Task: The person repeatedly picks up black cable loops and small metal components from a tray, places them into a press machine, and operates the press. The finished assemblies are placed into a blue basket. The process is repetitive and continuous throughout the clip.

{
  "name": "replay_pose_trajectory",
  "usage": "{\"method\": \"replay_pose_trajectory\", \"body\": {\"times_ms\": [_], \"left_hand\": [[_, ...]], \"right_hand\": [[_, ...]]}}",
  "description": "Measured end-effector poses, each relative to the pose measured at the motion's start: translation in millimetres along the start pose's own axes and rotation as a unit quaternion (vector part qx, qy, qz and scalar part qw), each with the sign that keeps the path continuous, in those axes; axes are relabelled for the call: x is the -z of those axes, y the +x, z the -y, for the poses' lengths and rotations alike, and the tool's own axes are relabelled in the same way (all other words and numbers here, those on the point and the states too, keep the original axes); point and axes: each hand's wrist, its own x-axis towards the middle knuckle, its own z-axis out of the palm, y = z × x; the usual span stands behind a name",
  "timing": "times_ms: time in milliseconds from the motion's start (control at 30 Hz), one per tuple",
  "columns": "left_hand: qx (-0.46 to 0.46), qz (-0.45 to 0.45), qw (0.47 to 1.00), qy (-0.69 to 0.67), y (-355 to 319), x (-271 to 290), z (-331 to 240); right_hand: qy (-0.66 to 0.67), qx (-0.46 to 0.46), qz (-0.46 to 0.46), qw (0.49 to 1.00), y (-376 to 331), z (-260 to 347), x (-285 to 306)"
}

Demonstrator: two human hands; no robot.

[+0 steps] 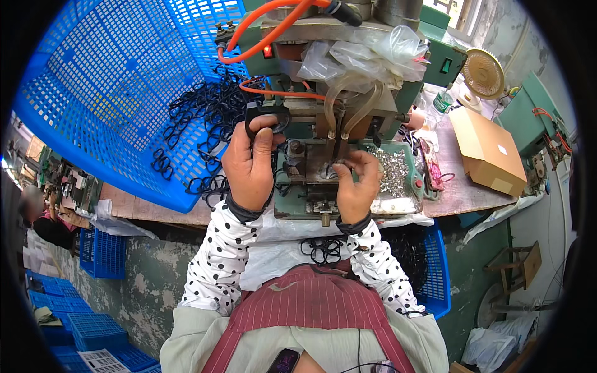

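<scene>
A black ring-shaped piece [284, 115] is gripped between the thumb and fingers of my left hand [250, 166], raised at the left of the green press machine [292, 202]. My right hand [357, 189] is at the machine's metal work area [315, 169], just below two clear tubes [333, 118]. Its thumb and index finger are bent close together at a small piece that I cannot make out. Small shiny metal parts [392, 173] lie heaped in a tray beside my right hand.
A large blue plastic basket [118, 155] leans at the left, with many black loop-shaped pieces [211, 112] spilling from it. An orange hose [255, 28] arches over the machine. At the right are a cardboard box [488, 149] and a small fan [483, 73]. Another blue basket [438, 267] stands below.
</scene>
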Motion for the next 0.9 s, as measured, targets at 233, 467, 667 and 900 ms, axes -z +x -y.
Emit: {"method": "replay_pose_trajectory", "body": {"times_ms": [233,467,667,900], "left_hand": [[-0.002,0.009,1.0,0.008,-1.6,1.5,1.3],[0.023,0.021,0.999,0.021,-13.5,2.6,3.0],[-0.326,0.27,0.905,0.053,-67.7,-18.3,16.3],[-0.315,0.34,0.886,0.023,-67.8,-30.8,36.6]], "right_hand": [[0.107,-0.057,-0.019,0.992,2.5,-3.9,-10.5],[0.264,-0.064,-0.05,0.961,-6.4,-18.6,-24.3],[0.009,0.023,-0.04,0.999,19.4,-37.1,12.1],[-0.31,-0.07,-0.029,0.948,45.6,-124.7,128.3]]}}
